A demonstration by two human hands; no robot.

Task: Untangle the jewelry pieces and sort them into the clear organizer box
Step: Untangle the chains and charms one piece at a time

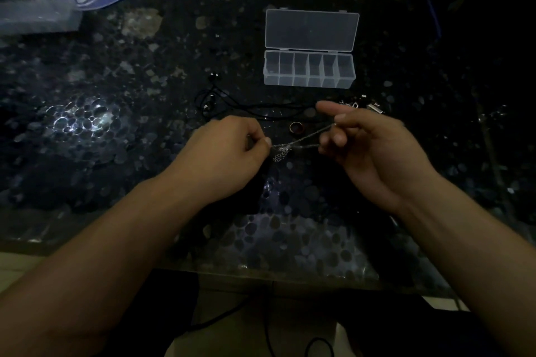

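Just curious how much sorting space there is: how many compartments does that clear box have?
6, side by side in one row across the clear organizer box, beyond the hands. Its open lid lies flat behind. All look empty, though dim light could hide something small.

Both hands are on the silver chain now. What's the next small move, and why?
Probably ease the hands apart gently: the left hand pinches the silver chain by its small pendant, the right hand holds the other end, and the strands between look doubled. The organizer box sits open, its compartments apparently empty.
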